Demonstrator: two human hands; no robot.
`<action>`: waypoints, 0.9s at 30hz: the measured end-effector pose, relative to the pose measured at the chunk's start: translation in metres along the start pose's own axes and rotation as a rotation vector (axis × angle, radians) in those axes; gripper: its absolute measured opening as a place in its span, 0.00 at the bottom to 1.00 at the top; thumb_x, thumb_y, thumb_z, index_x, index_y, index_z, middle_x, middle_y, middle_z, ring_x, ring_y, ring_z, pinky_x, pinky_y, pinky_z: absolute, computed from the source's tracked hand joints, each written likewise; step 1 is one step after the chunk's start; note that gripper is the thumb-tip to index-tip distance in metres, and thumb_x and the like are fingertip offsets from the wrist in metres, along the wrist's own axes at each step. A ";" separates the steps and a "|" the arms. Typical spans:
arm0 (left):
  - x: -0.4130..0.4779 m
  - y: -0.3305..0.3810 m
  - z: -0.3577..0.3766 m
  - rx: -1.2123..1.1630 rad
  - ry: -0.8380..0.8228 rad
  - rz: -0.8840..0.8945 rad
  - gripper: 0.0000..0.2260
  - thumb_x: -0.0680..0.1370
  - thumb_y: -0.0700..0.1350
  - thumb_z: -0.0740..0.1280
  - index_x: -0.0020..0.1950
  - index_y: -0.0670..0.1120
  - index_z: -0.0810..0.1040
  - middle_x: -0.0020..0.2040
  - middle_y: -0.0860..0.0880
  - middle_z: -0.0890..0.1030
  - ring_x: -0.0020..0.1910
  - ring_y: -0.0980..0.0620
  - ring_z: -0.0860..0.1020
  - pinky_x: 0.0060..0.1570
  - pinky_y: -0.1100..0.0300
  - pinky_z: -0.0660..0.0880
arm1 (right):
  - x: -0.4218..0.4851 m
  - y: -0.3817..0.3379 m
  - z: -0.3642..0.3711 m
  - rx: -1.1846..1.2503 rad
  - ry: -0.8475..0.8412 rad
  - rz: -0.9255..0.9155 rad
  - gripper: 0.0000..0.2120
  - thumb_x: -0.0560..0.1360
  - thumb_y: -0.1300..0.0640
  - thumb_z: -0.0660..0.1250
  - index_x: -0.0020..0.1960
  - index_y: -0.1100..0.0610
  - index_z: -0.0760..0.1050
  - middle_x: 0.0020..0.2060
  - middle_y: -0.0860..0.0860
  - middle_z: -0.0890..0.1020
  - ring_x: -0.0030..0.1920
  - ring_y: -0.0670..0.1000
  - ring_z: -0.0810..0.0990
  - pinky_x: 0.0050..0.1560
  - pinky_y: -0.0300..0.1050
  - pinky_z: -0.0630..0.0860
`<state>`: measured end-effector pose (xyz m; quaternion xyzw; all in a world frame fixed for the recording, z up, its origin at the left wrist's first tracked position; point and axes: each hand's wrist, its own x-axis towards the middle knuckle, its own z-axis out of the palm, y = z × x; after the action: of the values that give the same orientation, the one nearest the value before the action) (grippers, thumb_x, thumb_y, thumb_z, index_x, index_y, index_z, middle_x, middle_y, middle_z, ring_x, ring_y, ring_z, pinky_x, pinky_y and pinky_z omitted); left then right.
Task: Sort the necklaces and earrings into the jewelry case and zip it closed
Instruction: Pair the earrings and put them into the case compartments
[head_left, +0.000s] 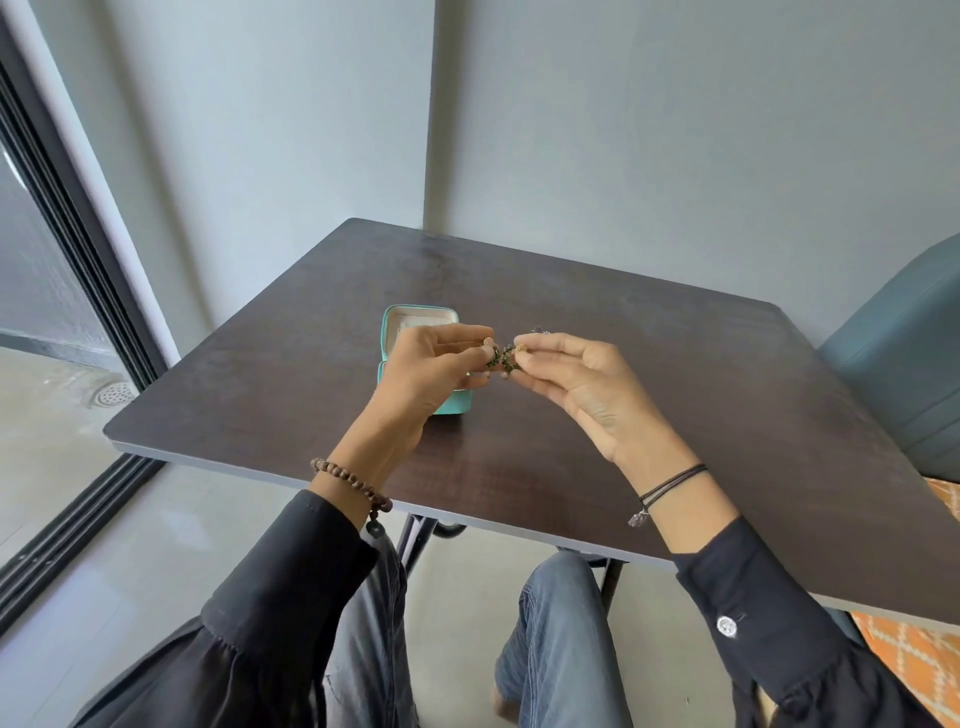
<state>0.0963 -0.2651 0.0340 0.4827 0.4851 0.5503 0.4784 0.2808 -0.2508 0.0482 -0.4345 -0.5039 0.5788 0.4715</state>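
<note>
A small teal jewelry case (400, 317) lies open on the dark table (649, 364), its pale lining showing; my left hand (431, 374) hides most of its lower half. Both hands are raised just above the table and pinch a small dark green beaded piece of jewelry (503, 358) between them. My left hand grips its left end with thumb and fingers. My right hand (582, 384) pinches its right end, where a small gold part shows. A tiny dark item (540, 329) lies on the table just behind my right fingertips; what it is cannot be told.
The table stands in a corner against grey walls (623, 130). A teal chair (904, 353) is at the right edge. A sliding glass door frame (67, 291) runs along the left. My knees in jeans (561, 623) are under the table's near edge.
</note>
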 end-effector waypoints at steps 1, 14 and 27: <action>0.002 -0.002 -0.005 0.024 0.030 0.019 0.07 0.78 0.37 0.72 0.56 0.41 0.85 0.48 0.40 0.86 0.44 0.52 0.85 0.47 0.58 0.83 | 0.003 0.001 0.005 -0.016 -0.003 -0.004 0.11 0.76 0.70 0.71 0.58 0.69 0.81 0.53 0.64 0.85 0.55 0.58 0.86 0.57 0.45 0.83; 0.015 -0.025 -0.057 0.170 0.340 0.091 0.09 0.78 0.40 0.72 0.58 0.45 0.85 0.48 0.51 0.87 0.49 0.54 0.85 0.55 0.53 0.82 | 0.058 0.028 0.063 -0.530 -0.026 -0.213 0.08 0.76 0.63 0.74 0.54 0.57 0.84 0.46 0.52 0.87 0.46 0.47 0.85 0.52 0.41 0.82; 0.003 -0.041 -0.062 0.260 0.365 0.053 0.09 0.80 0.40 0.70 0.59 0.48 0.85 0.50 0.48 0.87 0.50 0.51 0.85 0.54 0.51 0.83 | 0.043 0.044 0.074 -1.044 -0.157 -0.351 0.12 0.81 0.60 0.68 0.62 0.52 0.83 0.40 0.36 0.73 0.50 0.48 0.78 0.54 0.30 0.71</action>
<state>0.0371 -0.2636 -0.0104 0.4453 0.6175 0.5737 0.3021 0.1959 -0.2238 0.0120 -0.4757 -0.8221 0.1957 0.2440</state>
